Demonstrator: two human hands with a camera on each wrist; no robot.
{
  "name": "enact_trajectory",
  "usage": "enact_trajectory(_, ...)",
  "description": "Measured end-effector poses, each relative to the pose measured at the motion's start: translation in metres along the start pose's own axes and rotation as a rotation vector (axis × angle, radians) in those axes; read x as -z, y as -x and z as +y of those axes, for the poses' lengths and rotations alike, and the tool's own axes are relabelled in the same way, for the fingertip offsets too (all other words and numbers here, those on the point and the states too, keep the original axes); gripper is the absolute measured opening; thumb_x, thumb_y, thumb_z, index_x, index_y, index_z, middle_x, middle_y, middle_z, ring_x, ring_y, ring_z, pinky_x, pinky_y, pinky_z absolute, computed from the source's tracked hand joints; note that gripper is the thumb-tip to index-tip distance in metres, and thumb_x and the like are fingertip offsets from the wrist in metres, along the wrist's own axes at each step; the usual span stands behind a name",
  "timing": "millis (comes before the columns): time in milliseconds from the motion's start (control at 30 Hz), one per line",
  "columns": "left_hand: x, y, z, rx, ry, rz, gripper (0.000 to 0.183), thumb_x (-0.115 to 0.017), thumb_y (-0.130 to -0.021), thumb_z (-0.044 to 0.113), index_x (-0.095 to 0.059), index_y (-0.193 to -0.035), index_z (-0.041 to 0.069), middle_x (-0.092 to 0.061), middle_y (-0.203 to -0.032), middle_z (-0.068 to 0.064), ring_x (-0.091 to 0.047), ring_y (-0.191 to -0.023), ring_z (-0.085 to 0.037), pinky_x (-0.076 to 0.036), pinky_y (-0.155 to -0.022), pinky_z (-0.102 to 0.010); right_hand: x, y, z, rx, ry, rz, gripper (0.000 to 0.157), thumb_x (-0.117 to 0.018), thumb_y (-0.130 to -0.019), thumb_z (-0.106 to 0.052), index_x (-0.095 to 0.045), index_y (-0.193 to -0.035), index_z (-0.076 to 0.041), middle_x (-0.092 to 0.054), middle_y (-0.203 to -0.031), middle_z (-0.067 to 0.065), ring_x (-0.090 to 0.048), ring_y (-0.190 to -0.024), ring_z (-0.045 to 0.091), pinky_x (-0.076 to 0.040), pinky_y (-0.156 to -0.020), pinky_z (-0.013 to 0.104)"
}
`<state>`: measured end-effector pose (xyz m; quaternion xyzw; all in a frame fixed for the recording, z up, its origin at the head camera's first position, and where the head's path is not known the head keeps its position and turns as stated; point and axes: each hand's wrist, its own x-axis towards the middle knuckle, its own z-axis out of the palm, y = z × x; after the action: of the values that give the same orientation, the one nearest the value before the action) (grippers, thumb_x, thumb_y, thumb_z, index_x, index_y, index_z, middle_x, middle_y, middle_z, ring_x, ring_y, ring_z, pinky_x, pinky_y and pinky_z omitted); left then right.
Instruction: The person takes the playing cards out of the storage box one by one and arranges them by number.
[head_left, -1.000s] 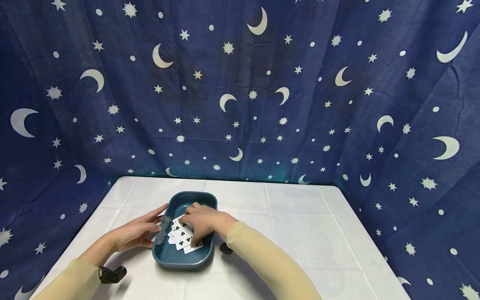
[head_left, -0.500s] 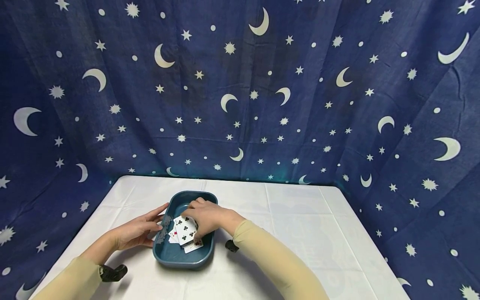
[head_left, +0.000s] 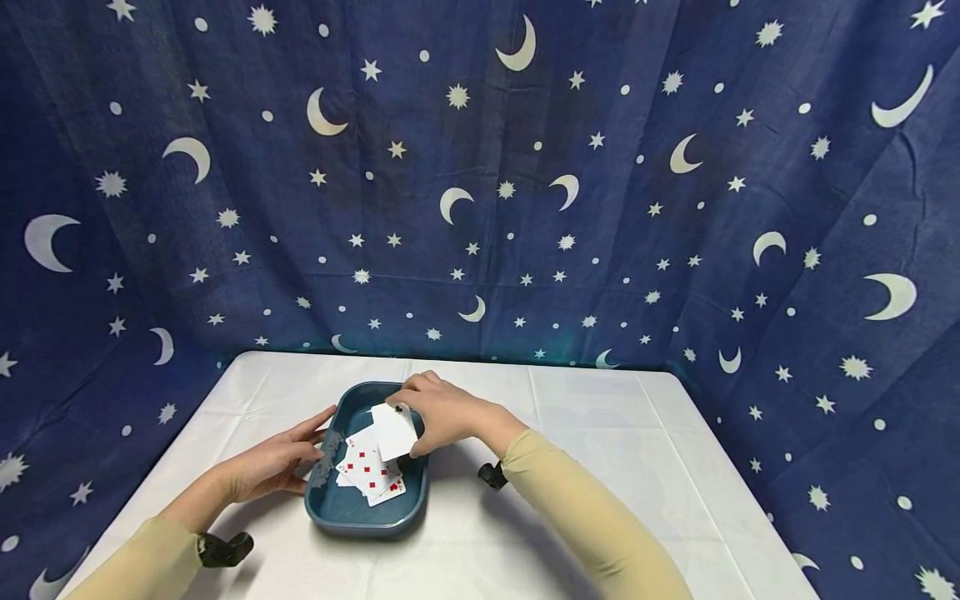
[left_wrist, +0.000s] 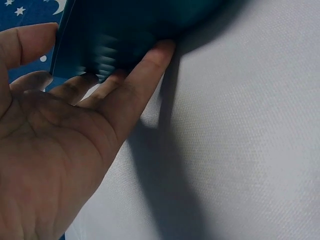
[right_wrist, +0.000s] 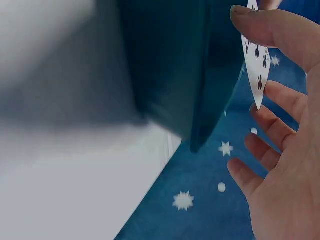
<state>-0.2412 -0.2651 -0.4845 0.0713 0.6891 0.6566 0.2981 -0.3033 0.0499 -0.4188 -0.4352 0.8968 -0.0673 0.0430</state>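
A dark blue rectangular tray stands on the white-covered table, a worn grey patch along its left side. Inside lies a loose fan of playing cards, with a diamonds card on top and a red-marked corner below it. My right hand pinches a clubs playing card by its edges between thumb and fingers, tilted over the tray's right side. In the right wrist view that card shows its black clubs nearly edge-on. My left hand rests its extended fingers against the tray's outer left wall.
White cloth with fold lines covers the table around the tray. A navy curtain with moons and stars hangs behind and at both sides. Dark wrist devices sit under the left and right forearms.
My right hand has lifted the clubs card off the fanned cards and carried it up and to the right, uncovering the diamonds card. The left hand and tray stay put.
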Motion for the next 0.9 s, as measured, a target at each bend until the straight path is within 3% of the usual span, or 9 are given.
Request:
enact_trajectory(533, 0.001, -0.002, -0.001, -0.003, -0.001, -0.001, 0.084, -0.049, -0.101, 0.009, 0.002, -0.166, 0.026, 0.003, -0.167, -0.028, -0.04, -0.138, -0.04, -0.052, -0.093, -0.056, 0.027, 0.048, 0.057, -0.12, -0.125, 0.112, 0.087, -0.086, -0.069, -0.034, -0.052, -0.149, -0.025, -0.046, -0.14, 0.0, -0.038, -0.129, 0.019, -0.043, -0.101, 0.037)
enact_trajectory(900, 0.001, -0.002, -0.001, -0.005, 0.011, -0.004, 0.084, -0.049, -0.101, 0.008, 0.001, -0.166, 0.027, 0.001, -0.167, -0.028, -0.046, -0.134, -0.036, -0.053, -0.092, -0.055, 0.024, 0.091, 0.11, -0.278, -0.167, 0.108, 0.089, -0.085, -0.069, -0.03, -0.05, -0.151, -0.024, -0.044, -0.143, 0.003, -0.034, -0.136, 0.026, -0.037, -0.108, 0.047)
